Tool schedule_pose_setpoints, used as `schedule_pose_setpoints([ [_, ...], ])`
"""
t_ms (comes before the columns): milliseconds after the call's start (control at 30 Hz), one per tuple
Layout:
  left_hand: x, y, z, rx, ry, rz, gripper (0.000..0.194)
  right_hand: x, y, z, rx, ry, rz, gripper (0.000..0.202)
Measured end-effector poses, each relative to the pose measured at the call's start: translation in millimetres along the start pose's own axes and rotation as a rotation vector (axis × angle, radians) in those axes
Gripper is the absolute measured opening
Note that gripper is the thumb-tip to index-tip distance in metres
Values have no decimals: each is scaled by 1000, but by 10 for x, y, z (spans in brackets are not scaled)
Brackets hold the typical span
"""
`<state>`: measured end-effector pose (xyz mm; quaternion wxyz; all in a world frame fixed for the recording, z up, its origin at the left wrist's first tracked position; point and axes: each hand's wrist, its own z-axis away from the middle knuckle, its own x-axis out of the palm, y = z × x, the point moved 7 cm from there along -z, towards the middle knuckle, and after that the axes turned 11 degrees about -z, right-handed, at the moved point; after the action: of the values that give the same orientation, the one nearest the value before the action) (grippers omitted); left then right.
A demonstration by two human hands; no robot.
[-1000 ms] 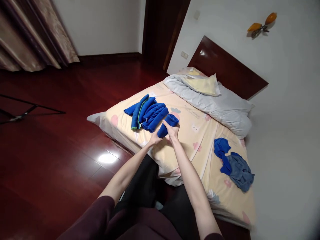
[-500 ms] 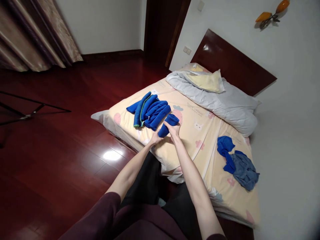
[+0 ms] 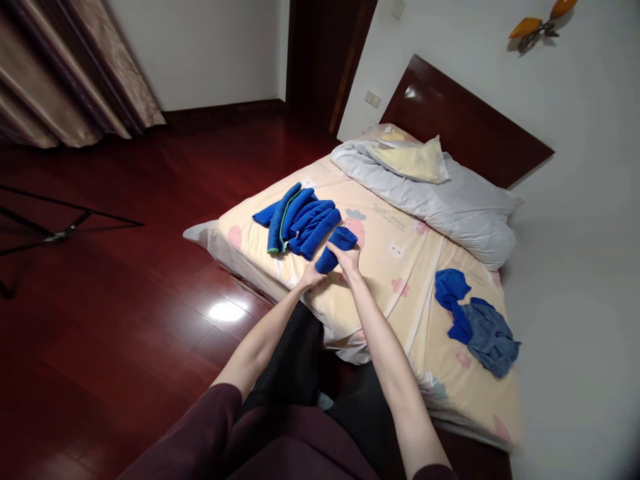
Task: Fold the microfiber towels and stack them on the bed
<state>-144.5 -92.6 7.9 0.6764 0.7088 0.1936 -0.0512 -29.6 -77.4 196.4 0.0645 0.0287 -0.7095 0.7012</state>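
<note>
From where I operate, through the head view, I see the rolled blue cloth (image 3: 344, 236) held above the bed (image 3: 375, 260), directly between the fingers of both hands. Its long axis slants from the left hand (image 3: 313, 275) at the lower, nearer end up to a spiral-wound end facing away and to the right. The fingers of the left hand close around the lower part; those of the right hand (image 3: 351, 260) wrap the upper part, thumb across the side. Just beyond and to the left lies the row of blue rolls (image 3: 315, 230), and I judge the left hand the nearer to it. These look soft and thick, plump tubes side by side, with a green-edged roll (image 3: 277, 230) laid at the left. Well apart on the right, a loose blue cloth (image 3: 451, 287) touches a crumpled grey-blue cloth (image 3: 493, 340), both limp and creased. The printed bed cover looks smooth with long wrinkles; the puffy grey quilt (image 3: 395, 187) bunches near the glossy headboard (image 3: 470, 127).
</note>
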Motion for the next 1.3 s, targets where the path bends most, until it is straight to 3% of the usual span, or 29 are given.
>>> schedule_pose_setpoints([
  [333, -11, 62, 30, -29, -22, 15, 67, -7, 47, -31, -6, -9, 4, 49],
  [467, -127, 211, 87, 101, 62, 12, 100, 3, -45, -3, -113, -61, 26, 82],
  [567, -288, 296, 146, 179, 162, -40, 129, -100, -160, 22, -277, 0, 79, 110],
  [633, -391, 333, 173, 203, 211, -90, 137, -184, -182, 31, -321, 53, 142, 115],
  [833, -505, 456, 181, 253, 234, -183, 130, -286, -190, 74, -348, 60, 205, 115],
  [933, -441, 578, 161, 310, 204, -248, 108, -283, -234, 191, -358, 33, 218, 111],
  [1033, -194, 721, 78, 399, 32, -327, 70, -342, -208, 537, -295, -42, 169, 95],
  [1133, 199, 793, -46, 472, -216, -415, 47, -539, -60, 1221, -206, -243, 123, 65],
  [1233, 558, 762, -205, 499, -346, -562, 46, -1007, 237, 2067, -88, -387, 207, 40],
  [1300, 739, 711, -340, 523, -367, -679, 52, -1469, 465, 2561, 26, -375, 293, 35],
])
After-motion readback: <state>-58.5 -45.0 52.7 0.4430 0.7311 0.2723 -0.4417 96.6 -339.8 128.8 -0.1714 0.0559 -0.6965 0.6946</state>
